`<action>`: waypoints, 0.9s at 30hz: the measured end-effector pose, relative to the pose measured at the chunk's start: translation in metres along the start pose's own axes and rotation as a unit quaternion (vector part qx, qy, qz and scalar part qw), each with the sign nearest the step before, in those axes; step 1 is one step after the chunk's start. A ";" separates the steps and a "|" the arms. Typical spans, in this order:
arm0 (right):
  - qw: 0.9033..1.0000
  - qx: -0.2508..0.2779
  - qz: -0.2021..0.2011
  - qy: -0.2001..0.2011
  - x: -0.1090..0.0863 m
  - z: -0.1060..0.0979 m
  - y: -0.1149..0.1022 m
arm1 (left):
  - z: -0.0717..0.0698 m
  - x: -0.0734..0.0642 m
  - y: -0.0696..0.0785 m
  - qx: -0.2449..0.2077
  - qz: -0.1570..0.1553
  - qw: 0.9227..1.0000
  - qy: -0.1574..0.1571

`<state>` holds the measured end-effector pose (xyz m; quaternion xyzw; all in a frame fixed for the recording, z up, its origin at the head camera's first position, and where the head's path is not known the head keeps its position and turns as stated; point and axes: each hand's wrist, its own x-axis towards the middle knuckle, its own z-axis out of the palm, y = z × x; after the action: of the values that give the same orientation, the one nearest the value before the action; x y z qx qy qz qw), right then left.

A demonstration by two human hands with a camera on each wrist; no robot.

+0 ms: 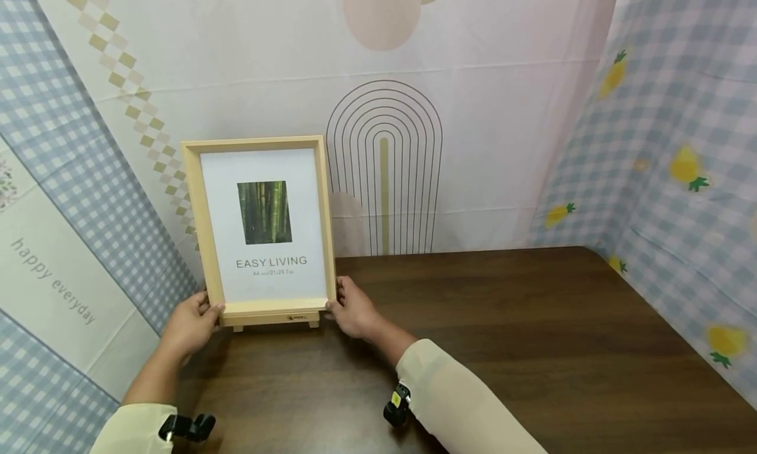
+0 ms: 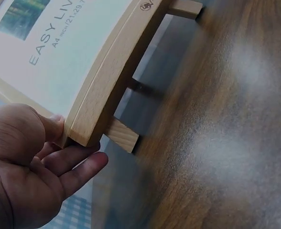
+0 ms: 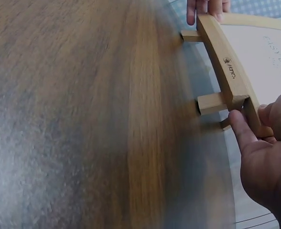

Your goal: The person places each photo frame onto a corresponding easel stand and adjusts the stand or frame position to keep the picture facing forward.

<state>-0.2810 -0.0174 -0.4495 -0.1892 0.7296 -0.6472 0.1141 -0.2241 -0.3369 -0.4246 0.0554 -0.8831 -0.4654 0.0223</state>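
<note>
A pale wooden picture frame [image 1: 263, 305] stands tilted back at the left rear of the table. Its white insert carries a bamboo photo [image 1: 265, 212] and the words EASY LIVING. Beneath it shows a small wooden easel [image 1: 269, 318], with short legs [image 2: 123, 135] on the tabletop and a logo on its ledge [image 3: 224, 62]. My left hand [image 1: 192, 322] grips the frame's lower left corner, thumb in front and fingers beside and behind. At the lower right corner, my right hand [image 1: 353, 309] pinches the frame the same way. Most of the easel is hidden behind the frame.
The dark wooden table [image 1: 473, 336] extends to the right and toward me. A white patterned cloth [image 1: 491, 145] hangs right behind it. Blue checked cloths close off the left [image 1: 106, 198] and right [image 1: 680, 244] sides. A black wrist camera [image 1: 396, 407] sits on my right sleeve.
</note>
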 end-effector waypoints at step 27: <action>1.000 0.004 -0.013 -0.012 0.007 -0.005 0.008 | 0.003 0.002 -0.007 -0.043 0.003 0.999 -0.015</action>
<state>-0.2902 -0.0147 -0.4561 -0.2057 0.7229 -0.6495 0.1153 -0.2254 -0.3381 -0.4319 0.0444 -0.8629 -0.5033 0.0125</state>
